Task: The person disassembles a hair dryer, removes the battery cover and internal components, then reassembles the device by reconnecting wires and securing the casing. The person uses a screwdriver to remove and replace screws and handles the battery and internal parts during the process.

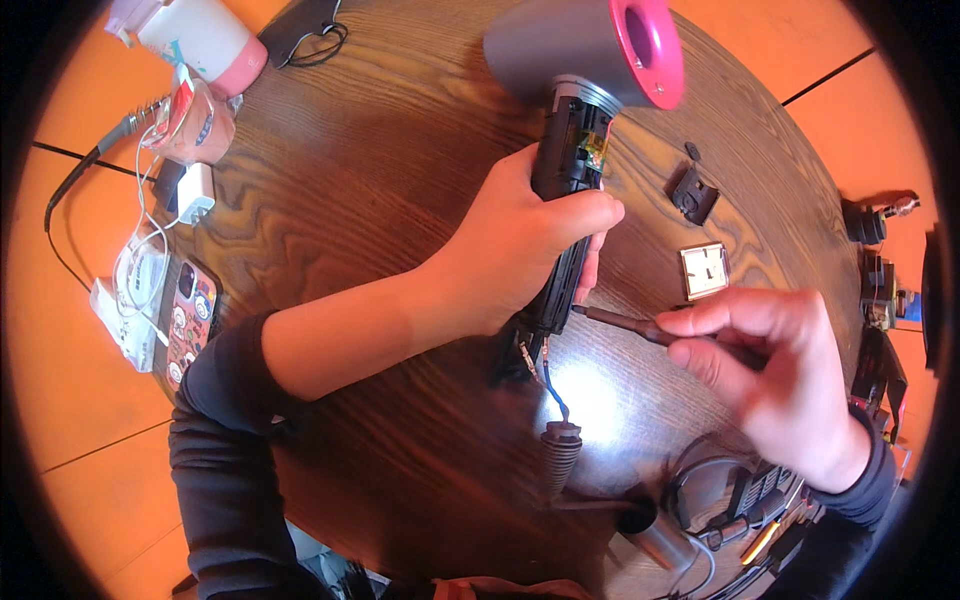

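My left hand [520, 235] is wrapped round the bare black handle of a hair dryer [555, 50], whose grey head with a pink ring points away at the top. Yellow film and inner parts show in the handle just above my thumb. My right hand [775, 365] pinches a slim dark screwdriver [625, 322]. Its tip is at the handle's lower end; whether it touches a screw is too small to tell. From that end hang wires [550, 380] leading to a ribbed black cord sleeve [562, 458] over the table.
Small black parts [693, 195] and a square pale-faced piece [704, 270] lie right of the dryer. A sticker-covered phone [190, 315], a white charger [195, 195], a cup [195, 125] and a tumbler [200, 45] stand left. Cables and tools [740, 500] crowd the lower right.
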The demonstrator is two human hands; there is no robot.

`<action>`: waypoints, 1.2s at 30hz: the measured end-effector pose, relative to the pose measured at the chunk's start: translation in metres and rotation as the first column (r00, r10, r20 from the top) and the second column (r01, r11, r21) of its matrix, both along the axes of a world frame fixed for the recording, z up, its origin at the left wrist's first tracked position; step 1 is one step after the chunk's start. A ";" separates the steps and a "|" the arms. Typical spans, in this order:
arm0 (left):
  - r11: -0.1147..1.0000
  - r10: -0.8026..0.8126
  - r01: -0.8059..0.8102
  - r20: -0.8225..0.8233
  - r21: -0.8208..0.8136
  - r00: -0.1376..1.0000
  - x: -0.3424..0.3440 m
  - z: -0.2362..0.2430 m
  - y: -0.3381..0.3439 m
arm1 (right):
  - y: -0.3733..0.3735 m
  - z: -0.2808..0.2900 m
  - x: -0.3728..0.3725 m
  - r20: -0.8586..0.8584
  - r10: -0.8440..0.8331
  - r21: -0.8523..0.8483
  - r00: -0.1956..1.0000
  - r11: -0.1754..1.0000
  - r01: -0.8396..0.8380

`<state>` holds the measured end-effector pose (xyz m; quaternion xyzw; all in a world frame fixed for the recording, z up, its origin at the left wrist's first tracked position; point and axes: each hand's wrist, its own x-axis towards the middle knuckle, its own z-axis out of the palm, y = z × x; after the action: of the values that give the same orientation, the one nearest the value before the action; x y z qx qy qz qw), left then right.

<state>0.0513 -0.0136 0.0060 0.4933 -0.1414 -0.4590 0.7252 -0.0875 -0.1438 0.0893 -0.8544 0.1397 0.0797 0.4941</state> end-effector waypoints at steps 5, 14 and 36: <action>1.000 0.004 -0.004 0.025 0.019 1.000 0.000 0.000 -0.001 | -0.003 0.002 0.003 -0.381 -0.159 0.320 0.911 0.902 0.291; 1.000 0.022 -0.022 0.013 0.017 1.000 -0.002 0.000 -0.002 | -0.013 0.000 -0.003 -0.092 0.901 -0.995 0.423 -0.062 -0.084; 1.000 0.005 -0.006 -0.049 -0.025 0.999 0.000 -0.003 0.003 | -0.007 0.004 -0.007 -0.295 -0.097 0.226 0.951 0.959 0.168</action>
<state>0.0511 -0.0106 0.0029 0.4733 -0.1279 -0.4671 0.7358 -0.0946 -0.1508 0.0929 -0.7543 0.2548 0.1832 0.5766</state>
